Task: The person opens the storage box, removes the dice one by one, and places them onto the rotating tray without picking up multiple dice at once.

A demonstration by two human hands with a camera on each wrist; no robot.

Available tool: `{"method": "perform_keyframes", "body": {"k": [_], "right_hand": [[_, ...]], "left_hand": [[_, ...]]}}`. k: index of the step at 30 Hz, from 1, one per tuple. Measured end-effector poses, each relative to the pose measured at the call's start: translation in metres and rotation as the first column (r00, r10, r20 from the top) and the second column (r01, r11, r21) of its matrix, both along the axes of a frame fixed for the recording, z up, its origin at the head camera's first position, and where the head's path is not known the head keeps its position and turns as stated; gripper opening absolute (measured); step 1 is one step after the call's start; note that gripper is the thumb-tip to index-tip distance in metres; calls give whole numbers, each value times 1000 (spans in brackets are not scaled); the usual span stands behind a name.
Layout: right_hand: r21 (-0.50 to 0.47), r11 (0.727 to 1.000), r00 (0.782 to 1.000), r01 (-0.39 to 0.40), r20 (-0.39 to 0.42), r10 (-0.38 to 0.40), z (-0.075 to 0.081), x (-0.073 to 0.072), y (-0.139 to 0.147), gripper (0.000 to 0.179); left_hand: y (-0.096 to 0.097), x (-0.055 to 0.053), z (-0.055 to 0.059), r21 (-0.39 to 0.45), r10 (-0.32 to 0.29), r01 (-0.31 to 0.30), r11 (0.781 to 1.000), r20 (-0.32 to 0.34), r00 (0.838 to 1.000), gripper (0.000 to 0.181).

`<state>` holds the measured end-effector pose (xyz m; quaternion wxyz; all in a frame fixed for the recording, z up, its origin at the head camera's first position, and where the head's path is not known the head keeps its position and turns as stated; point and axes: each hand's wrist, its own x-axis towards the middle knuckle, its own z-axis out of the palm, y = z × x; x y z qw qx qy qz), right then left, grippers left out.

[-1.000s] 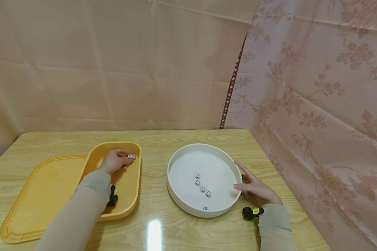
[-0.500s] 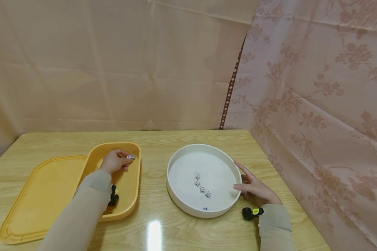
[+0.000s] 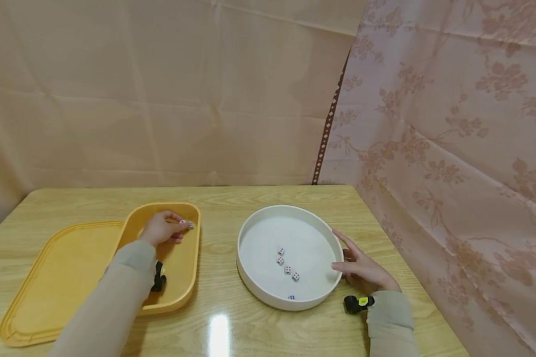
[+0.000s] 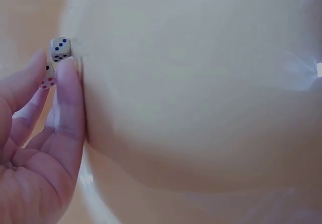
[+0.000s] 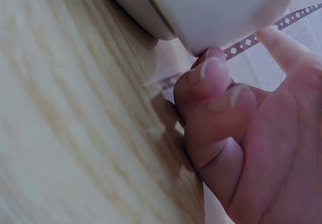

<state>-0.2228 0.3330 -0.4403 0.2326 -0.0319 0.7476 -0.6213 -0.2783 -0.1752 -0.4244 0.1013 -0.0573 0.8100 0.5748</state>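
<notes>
In the head view, my left hand (image 3: 163, 230) reaches into the far end of a yellow bin (image 3: 197, 258). Its thumb and fingers pinch two small white dice: a die with red dots (image 4: 48, 78) sits between the fingertips, and a blue-dotted die (image 4: 60, 48) pokes out beyond them. My right hand (image 3: 362, 267) holds the right side of a round white tray (image 3: 263, 228), thumb over the rim. The right wrist view has its other fingers (image 5: 211, 78) curled low against the outer wall. Several white dice (image 3: 280, 260) lie on the tray floor.
A flat yellow lid (image 3: 67, 277) lies on the wooden table (image 3: 223, 238) left of the bin, partly under the left forearm. Black wrist cameras (image 3: 353, 304) are worn on both wrists. A beige curtain (image 3: 183, 99) hangs behind, a floral one (image 3: 451, 148) on the right.
The two dice at the left fingertips have shifted and turned slightly, the blue-dotted one coming a little nearer. The right hand and the tray have stayed put.
</notes>
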Motion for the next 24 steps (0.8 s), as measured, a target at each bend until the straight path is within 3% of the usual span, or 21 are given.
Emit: {"method": "perform_keyframes", "body": {"k": [5, 14, 24], "right_hand": [[0, 1000, 1000, 0, 4, 0, 0, 0, -1, 92], [24, 1000, 1000, 13, 12, -14, 0, 0, -2, 92], [23, 1000, 1000, 14, 4, -14, 1, 0, -1, 91]], "left_hand": [[-3, 2, 4, 4, -9, 9, 1000, 21, 1000, 35], [-5, 0, 19, -42, -32, 31, 999, -22, 999, 32], [8, 4, 50, -65, -49, 42, 997, -104, 993, 38]]}}
